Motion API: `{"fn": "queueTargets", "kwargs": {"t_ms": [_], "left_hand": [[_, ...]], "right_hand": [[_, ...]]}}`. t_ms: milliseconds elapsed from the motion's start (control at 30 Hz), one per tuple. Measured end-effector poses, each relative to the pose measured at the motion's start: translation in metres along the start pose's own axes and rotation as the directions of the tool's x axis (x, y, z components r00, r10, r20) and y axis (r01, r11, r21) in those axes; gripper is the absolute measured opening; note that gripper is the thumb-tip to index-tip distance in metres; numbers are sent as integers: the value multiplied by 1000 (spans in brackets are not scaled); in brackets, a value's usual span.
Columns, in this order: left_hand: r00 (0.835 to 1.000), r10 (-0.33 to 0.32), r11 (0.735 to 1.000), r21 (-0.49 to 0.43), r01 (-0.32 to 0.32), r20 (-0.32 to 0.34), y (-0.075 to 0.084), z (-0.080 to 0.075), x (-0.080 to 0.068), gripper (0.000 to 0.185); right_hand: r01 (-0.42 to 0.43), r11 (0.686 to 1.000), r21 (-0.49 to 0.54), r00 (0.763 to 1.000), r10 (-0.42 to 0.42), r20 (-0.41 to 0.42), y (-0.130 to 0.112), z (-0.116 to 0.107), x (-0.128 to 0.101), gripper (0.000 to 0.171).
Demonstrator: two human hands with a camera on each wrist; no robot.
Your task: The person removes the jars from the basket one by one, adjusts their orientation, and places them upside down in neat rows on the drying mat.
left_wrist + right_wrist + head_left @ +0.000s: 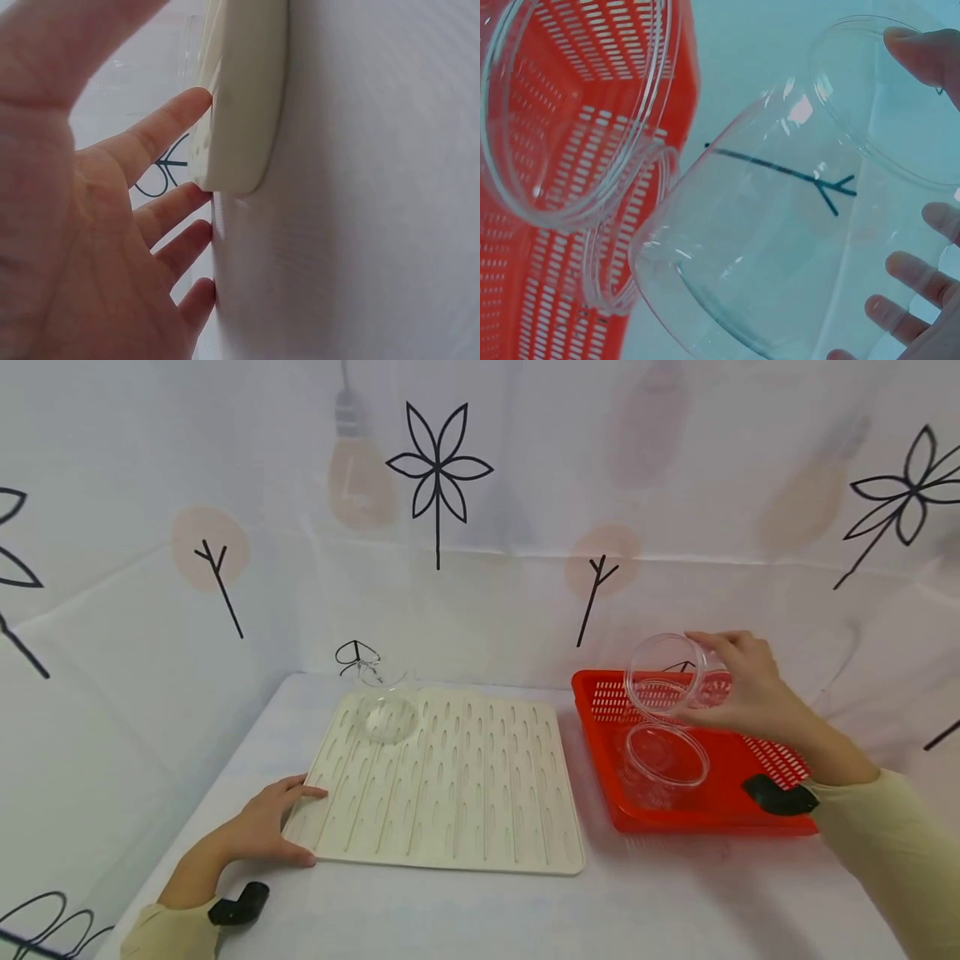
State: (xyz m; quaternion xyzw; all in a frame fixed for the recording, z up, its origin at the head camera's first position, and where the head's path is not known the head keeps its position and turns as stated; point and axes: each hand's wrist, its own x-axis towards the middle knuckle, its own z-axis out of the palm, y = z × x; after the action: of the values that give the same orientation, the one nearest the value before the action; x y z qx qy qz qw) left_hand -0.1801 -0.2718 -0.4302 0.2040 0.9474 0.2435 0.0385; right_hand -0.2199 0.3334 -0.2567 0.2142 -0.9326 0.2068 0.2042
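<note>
My right hand (742, 685) holds a clear plastic cup (750, 217) above the red basket, tilted on its side. In the right wrist view the thumb (915, 56) lies at one end of this cup and the fingers spread along its side. Below it, another clear cup (667, 756) stands in the basket, its round rim facing up. My left hand (262, 822) rests at the near left corner of a cream ribbed drying mat (450, 793), thumb and fingers spread with the tips touching its edge. A further clear cup (388, 718) stands on the mat's far left part.
The red perforated basket (720, 822) stands right of the mat on a white-covered table (450, 914). White fabric printed with plants and bulbs (480, 610) hangs behind and to the left. A second clear rim (634, 225) shows inside the basket in the right wrist view.
</note>
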Motion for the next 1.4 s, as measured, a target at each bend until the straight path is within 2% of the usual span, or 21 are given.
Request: {"fn": "queueTargets", "kwargs": {"t_ms": [233, 500, 667, 1067, 1400], "left_hand": [[1000, -8, 1000, -3, 8, 10, 3, -1, 0, 85], [999, -31, 1000, 2, 31, 31, 4, -1, -1, 85], [999, -35, 999, 6, 35, 29, 3, -1, -1, 85], [1000, -22, 1000, -2, 22, 17, 1, 0, 2, 86], [999, -28, 1000, 2, 28, 16, -2, 2, 1, 87]], "right_hand": [[45, 999, 12, 999, -45, -11, -7, 10, 7, 97], [1, 999, 41, 1000, -3, 29, -24, 18, 14, 94], [4, 999, 51, 999, -7, 50, -33, 25, 16, 94], [93, 995, 43, 994, -95, 55, -45, 44, 27, 93], [101, 994, 43, 987, -106, 120, -60, 56, 36, 92]]}}
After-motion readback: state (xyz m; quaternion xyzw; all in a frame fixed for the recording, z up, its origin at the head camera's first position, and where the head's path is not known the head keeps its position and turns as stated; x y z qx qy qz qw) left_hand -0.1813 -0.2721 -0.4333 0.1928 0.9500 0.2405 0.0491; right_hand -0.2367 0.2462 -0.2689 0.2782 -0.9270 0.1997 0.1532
